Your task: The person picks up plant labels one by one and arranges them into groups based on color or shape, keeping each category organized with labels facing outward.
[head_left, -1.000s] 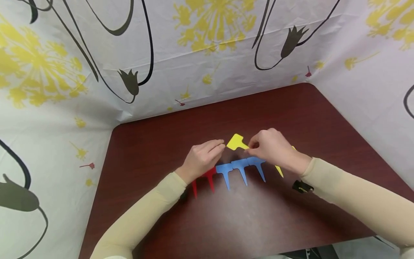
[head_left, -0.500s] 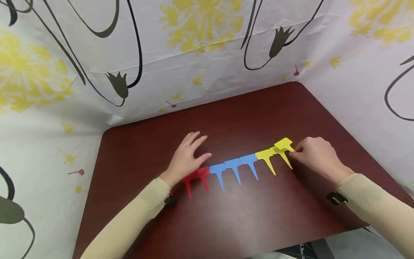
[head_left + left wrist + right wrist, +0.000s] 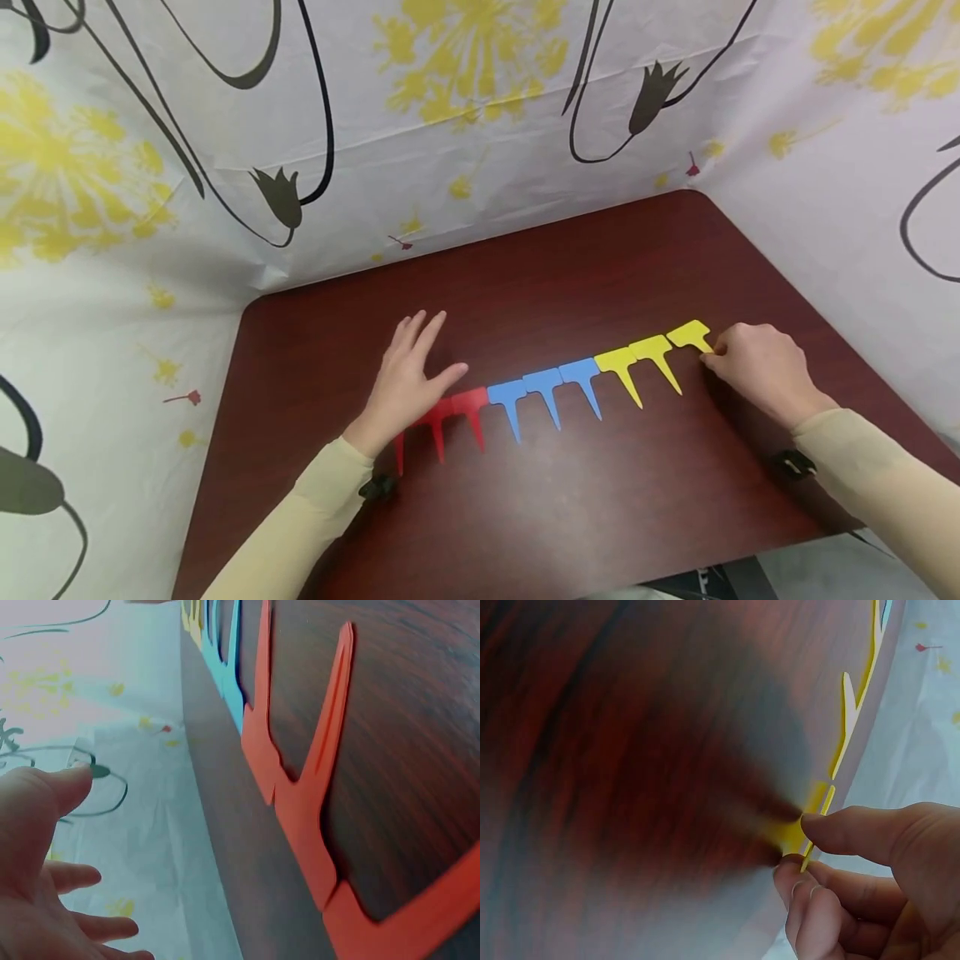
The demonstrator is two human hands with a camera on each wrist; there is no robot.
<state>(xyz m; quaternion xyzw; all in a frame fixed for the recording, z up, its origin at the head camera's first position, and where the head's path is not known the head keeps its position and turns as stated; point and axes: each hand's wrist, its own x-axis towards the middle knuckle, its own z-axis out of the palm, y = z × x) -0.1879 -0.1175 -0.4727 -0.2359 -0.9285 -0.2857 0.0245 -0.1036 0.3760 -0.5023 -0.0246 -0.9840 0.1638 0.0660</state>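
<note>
My right hand (image 3: 765,371) pinches the stem of a yellow T-shaped plant label (image 3: 688,333) between thumb and fingers. In the right wrist view this label (image 3: 828,801) is seen edge-on, just above the table. It sits at the right end of a row, by two yellow labels (image 3: 652,347). Three blue labels (image 3: 542,381) continue the row leftward, then red labels (image 3: 470,402), all with stems toward me. My left hand (image 3: 401,379) hovers over the red end with fingers spread, holding nothing; it hides part of the red labels. The left wrist view shows red labels (image 3: 304,832) lying edge to edge.
The dark red-brown table (image 3: 562,508) has rounded far corners. A white cloth (image 3: 465,158) with flower prints hangs along its back and sides. Small black devices sit at the left wrist (image 3: 377,487) and the right wrist (image 3: 795,464). Dark equipment (image 3: 712,582) shows below the near edge.
My right hand has carried the yellow label rightward and lowered it to the row's right end. The left hand has drawn back leftward, its fingers spreading.
</note>
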